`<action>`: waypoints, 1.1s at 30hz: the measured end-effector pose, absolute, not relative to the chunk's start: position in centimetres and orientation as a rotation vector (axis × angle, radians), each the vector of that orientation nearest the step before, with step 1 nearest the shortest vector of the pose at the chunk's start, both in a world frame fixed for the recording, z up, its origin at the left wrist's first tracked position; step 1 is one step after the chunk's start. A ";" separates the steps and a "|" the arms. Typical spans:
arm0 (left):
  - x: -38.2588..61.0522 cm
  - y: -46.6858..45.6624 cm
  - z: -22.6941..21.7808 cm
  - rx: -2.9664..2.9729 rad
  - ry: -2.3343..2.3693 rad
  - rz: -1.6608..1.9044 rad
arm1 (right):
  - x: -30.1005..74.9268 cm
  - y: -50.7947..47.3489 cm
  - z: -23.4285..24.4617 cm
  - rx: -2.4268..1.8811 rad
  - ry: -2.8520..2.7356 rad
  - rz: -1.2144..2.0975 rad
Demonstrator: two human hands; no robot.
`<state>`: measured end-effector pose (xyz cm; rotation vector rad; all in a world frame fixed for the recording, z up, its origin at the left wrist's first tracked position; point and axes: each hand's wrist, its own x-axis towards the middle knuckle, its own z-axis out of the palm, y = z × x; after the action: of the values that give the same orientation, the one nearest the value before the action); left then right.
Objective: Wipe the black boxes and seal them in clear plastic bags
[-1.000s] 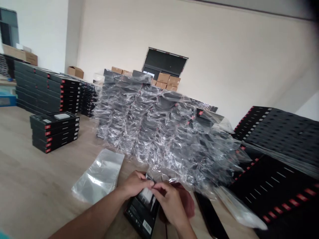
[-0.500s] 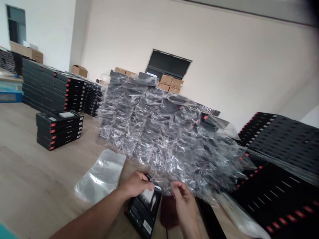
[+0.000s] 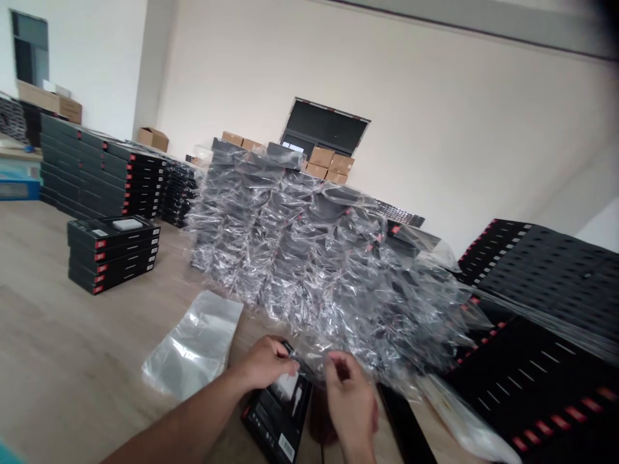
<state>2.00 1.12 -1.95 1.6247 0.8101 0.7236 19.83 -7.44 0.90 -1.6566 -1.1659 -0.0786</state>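
My left hand (image 3: pixel 265 364) grips the top end of a black product box (image 3: pixel 278 419), which lies tilted on the wooden table (image 3: pixel 87 361) with a barcode label at its lower end. My right hand (image 3: pixel 351 403) hovers to the right of the box, its fingers curled at the edge of a heap of transparent plastic bags holding black boxes (image 3: pixel 319 264). A dark red cloth (image 3: pixel 322 419) lies partly hidden under my right hand. A flat transparent plastic bag (image 3: pixel 193 345) lies to the left of my left hand.
A short stack of black boxes with red labels (image 3: pixel 113 254) stands left of the bagged heap. Longer rows of black boxes (image 3: pixel 101 167) are behind it. More black boxes (image 3: pixel 536 380) lie at the right. Cardboard boxes (image 3: pixel 329 161) stand at the back.
My hands were together at the box top a second ago. My right hand has since moved right to the plastic, while my left hand stays on the box.
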 end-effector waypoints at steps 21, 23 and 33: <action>-0.4 2.2 -2.2 1.082 0.525 0.461 | 19.2 -7.0 -0.5 -1.529 -1.509 0.204; -0.2 2.2 -2.3 1.106 0.558 0.448 | 19.0 -7.0 -0.6 -1.540 -1.412 0.201; 0.1 2.2 -2.4 1.321 0.745 0.542 | 18.4 -7.2 0.0 -1.537 -1.322 0.132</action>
<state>0.07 2.15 -2.42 1.3213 0.7450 0.5419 18.38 -7.16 0.03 -1.5369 -1.3215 0.1324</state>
